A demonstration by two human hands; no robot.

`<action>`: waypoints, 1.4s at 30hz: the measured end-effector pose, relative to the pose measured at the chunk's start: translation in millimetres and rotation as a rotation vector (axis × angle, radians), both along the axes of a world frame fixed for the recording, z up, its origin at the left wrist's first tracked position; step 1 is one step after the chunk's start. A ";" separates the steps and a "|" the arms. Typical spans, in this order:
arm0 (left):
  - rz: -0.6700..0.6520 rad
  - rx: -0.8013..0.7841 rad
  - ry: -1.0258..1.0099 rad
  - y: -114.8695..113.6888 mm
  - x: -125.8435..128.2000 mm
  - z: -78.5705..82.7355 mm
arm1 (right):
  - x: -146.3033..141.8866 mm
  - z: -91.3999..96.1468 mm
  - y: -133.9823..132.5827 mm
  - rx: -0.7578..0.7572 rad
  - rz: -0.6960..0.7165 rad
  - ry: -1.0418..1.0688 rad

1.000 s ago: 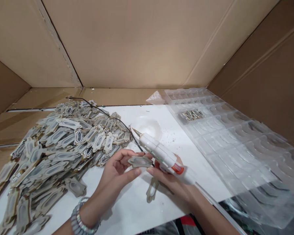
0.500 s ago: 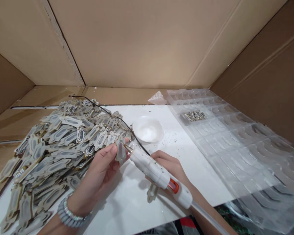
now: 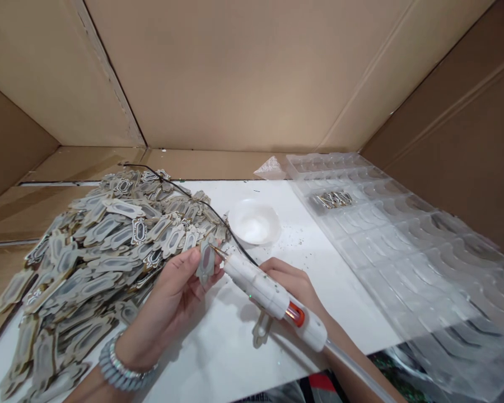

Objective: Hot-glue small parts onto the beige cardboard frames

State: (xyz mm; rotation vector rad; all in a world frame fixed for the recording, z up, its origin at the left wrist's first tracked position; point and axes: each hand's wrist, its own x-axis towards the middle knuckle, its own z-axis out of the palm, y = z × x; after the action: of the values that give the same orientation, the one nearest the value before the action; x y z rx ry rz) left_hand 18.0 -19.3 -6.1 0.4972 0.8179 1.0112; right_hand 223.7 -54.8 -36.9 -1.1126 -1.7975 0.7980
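Observation:
Between the fingers of my left hand [image 3: 178, 282] is a small grey frame-shaped piece [image 3: 205, 262], held upright by its edge. My right hand [image 3: 292, 282] is wrapped round a white hot glue pen [image 3: 258, 285], partly hidden behind it. The pen has an orange part on its side and a clear glue stick [image 3: 357, 372] leading out of its rear. Its metal tip appears to touch the upper right edge of the held piece. On the white table beneath the pen lies another frame-shaped piece [image 3: 261, 329], partly covered.
A big heap of frame-shaped pieces [image 3: 101, 257] covers the left side. Behind my hands stands a white bowl [image 3: 254, 223]. Clear compartment trays [image 3: 386, 246] fill the right side, with small metal clips or pins [image 3: 332, 199] in one compartment. A black cord [image 3: 205, 204] crosses the heap. Cardboard walls surround the table.
The pen's tip has shifted slightly left and up along the piece's edge, and its rear has moved a little left. My left hand is almost still.

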 end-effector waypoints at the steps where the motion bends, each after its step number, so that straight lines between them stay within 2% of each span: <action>1: -0.001 -0.004 -0.001 -0.3 -0.4 0.1 | 0.0 1.0 0.1 0.001 0.004 -0.001; 12: 0.025 -0.056 -0.014 -1.0 -0.9 -1.5 | 1.0 11.9 -0.8 -0.022 0.007 -0.020; 42: 0.056 -0.104 -0.005 0.9 -0.4 -0.8 | 2.8 10.9 -0.8 0.008 0.007 -0.041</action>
State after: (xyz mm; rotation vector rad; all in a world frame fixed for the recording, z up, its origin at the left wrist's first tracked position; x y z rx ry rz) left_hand 17.6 -18.4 -6.8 0.3845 0.8798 1.0152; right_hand 226.5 -55.5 -26.0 -1.1250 -1.8378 0.7773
